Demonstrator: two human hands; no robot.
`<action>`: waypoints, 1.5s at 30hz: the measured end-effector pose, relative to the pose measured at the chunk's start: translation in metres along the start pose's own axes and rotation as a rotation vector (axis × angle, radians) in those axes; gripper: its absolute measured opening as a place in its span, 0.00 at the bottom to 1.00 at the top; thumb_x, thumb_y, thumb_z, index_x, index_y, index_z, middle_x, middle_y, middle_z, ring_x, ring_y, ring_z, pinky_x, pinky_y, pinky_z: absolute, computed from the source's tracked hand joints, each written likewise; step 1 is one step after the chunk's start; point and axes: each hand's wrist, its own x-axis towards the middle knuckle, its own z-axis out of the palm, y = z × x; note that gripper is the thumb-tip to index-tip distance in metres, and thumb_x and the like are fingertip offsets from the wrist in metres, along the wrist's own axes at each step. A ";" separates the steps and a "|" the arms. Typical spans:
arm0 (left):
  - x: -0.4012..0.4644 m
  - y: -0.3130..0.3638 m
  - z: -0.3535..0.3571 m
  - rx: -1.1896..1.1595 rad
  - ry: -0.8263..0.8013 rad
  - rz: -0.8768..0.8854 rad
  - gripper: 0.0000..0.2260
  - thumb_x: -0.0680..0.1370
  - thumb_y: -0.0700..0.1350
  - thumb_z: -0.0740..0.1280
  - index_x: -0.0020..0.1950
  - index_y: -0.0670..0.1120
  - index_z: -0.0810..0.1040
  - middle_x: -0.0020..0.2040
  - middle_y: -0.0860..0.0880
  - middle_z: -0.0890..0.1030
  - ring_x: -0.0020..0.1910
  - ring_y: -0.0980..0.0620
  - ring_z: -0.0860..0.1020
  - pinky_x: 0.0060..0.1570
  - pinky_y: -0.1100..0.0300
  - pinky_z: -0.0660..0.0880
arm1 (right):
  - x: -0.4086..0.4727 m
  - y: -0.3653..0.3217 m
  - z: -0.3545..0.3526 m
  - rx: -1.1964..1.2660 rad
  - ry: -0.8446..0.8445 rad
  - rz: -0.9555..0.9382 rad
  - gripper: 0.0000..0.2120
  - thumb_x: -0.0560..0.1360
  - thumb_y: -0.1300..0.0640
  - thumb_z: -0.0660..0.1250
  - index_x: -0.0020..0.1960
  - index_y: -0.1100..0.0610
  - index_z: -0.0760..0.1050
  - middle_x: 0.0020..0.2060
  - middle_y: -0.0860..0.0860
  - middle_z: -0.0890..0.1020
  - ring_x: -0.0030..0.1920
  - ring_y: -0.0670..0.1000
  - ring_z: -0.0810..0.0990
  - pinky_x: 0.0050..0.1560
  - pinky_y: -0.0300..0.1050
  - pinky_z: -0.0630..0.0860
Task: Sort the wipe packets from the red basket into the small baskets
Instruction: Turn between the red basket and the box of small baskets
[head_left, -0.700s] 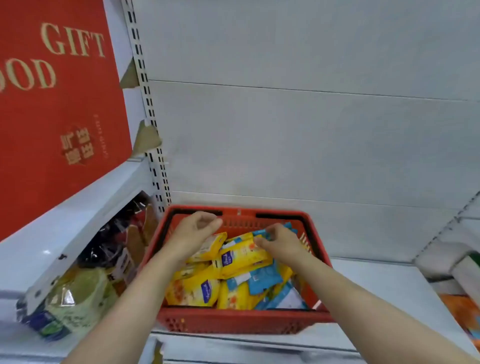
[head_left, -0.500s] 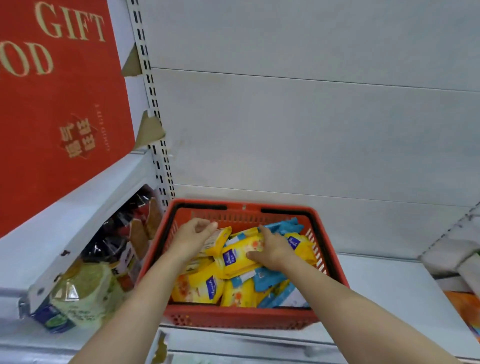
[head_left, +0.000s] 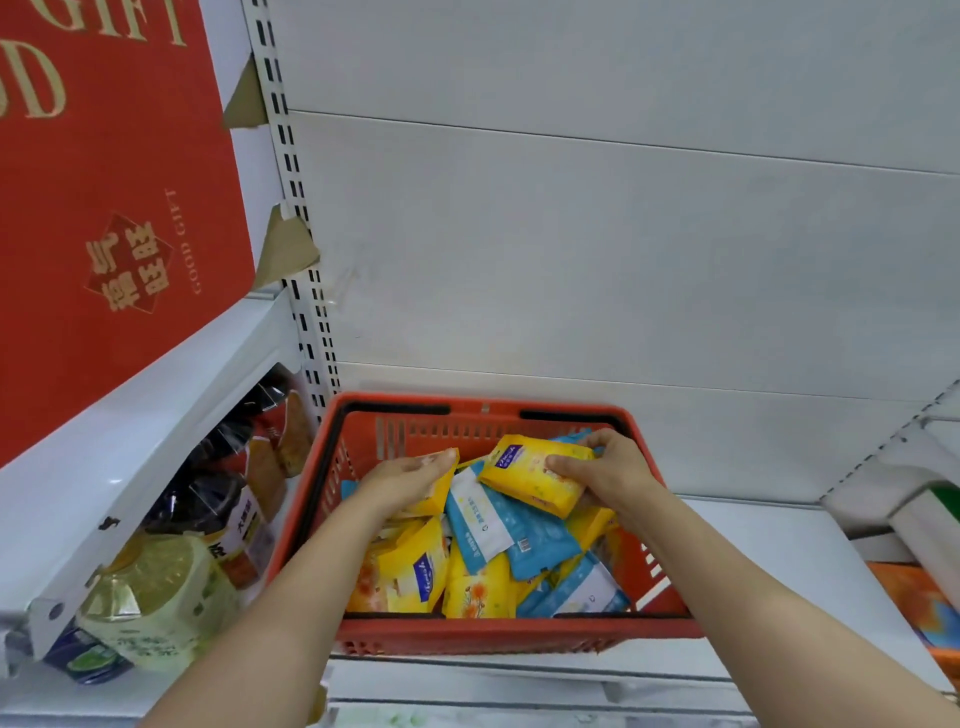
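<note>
Your right hand (head_left: 608, 475) is gripping a yellow wipe packet (head_left: 535, 475) above the pile in the red basket (head_left: 483, 634) on the shelf (head_left: 810, 566) — your left hand (head_left: 410, 480) is closing around another yellow packet (head_left: 439, 493) beside it.

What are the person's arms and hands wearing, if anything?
Nothing shows on them. The left hand and right hand are bare, with no gloves, rings or watch visible, and both forearms are uncovered right to the picture's bottom edge, with no sleeves in view.
</note>
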 end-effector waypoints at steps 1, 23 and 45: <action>0.004 0.002 0.003 0.085 -0.012 -0.020 0.52 0.57 0.84 0.57 0.71 0.53 0.73 0.72 0.48 0.72 0.69 0.44 0.71 0.69 0.47 0.67 | -0.003 0.002 0.000 -0.019 -0.001 0.024 0.26 0.61 0.50 0.83 0.53 0.51 0.74 0.51 0.54 0.81 0.47 0.55 0.83 0.47 0.56 0.83; -0.028 0.032 -0.003 -1.247 -0.480 0.019 0.19 0.76 0.51 0.69 0.63 0.43 0.78 0.56 0.41 0.83 0.54 0.41 0.81 0.54 0.44 0.76 | -0.050 -0.012 0.030 0.841 -0.370 0.144 0.17 0.74 0.64 0.71 0.62 0.63 0.76 0.54 0.60 0.84 0.50 0.56 0.85 0.45 0.50 0.83; -0.246 0.145 0.331 -0.771 -0.406 0.342 0.13 0.75 0.38 0.71 0.58 0.36 0.76 0.43 0.44 0.84 0.34 0.52 0.83 0.33 0.60 0.79 | -0.253 0.233 -0.301 0.896 0.228 -0.007 0.15 0.77 0.60 0.69 0.62 0.62 0.75 0.50 0.57 0.85 0.44 0.53 0.84 0.50 0.52 0.82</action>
